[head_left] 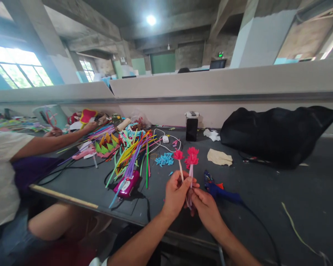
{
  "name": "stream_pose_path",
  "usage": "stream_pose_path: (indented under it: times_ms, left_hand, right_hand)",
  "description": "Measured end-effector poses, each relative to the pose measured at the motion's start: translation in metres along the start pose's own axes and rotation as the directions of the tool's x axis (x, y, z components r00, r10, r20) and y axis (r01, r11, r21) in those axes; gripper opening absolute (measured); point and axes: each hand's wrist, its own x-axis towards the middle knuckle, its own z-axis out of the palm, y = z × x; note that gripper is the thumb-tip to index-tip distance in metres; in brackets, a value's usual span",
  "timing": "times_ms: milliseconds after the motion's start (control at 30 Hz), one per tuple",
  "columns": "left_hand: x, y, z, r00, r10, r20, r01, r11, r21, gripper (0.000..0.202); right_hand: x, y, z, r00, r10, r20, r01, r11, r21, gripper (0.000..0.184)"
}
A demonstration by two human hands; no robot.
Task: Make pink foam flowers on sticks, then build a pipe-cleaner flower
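Observation:
My left hand (176, 194) is closed around the pale stems of pink craft flowers, one flower (178, 154) leaning left and a fuller bloom (192, 156) beside it. Just below, my right hand (205, 207) pinches the lower part of the same stems, its fingers touching those of my left hand. Both blooms stand upright above my fingers, over the front of the dark table. To the right of my hands lies a blue glue gun (220, 192) with its cord running toward the front. Small blue pieces (164, 159) are heaped behind my left hand.
Bundles of coloured pipe cleaners (133, 151) and a magenta box-shaped device (127, 184) lie to the left. A dark phone (191, 129) stands at the back, near a beige cloth (219, 157) and a large black bag (277, 136). Another person's arm (58, 142) reaches in at left.

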Motion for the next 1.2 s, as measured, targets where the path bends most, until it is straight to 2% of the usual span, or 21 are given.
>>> stream_pose_path:
  times_ms: [200, 500, 733, 900, 1200]
  left_hand:
    - [-0.002, 0.002, 0.002, 0.998, 0.015, 0.067, -0.017, 0.999, 0.043, 0.029]
    - [-0.002, 0.000, 0.001, 0.994, 0.035, 0.105, -0.028, 0.997, -0.066, 0.030]
    - [-0.001, -0.002, 0.002, 0.994, -0.023, 0.105, 0.043, 0.981, -0.190, 0.032]
    - [0.001, -0.003, 0.000, 0.992, 0.004, 0.123, 0.031, 0.959, -0.282, 0.029]
    - [0.002, -0.004, 0.000, 0.987, 0.087, 0.135, -0.043, 0.953, -0.298, 0.040]
  right_hand:
    - [0.000, 0.001, -0.002, 0.999, -0.013, -0.036, 0.013, 1.000, -0.018, 0.038]
    - [0.003, 0.008, -0.001, 0.998, -0.055, -0.026, 0.051, 0.989, -0.137, 0.026]
    - [0.003, 0.005, 0.000, 0.995, -0.076, -0.064, 0.063, 0.982, -0.179, 0.019]
    - [0.002, -0.002, -0.001, 0.996, -0.063, -0.067, 0.049, 0.982, -0.184, 0.017]
    - [0.002, -0.006, 0.000, 0.998, -0.052, -0.026, 0.049, 0.993, -0.104, 0.010]
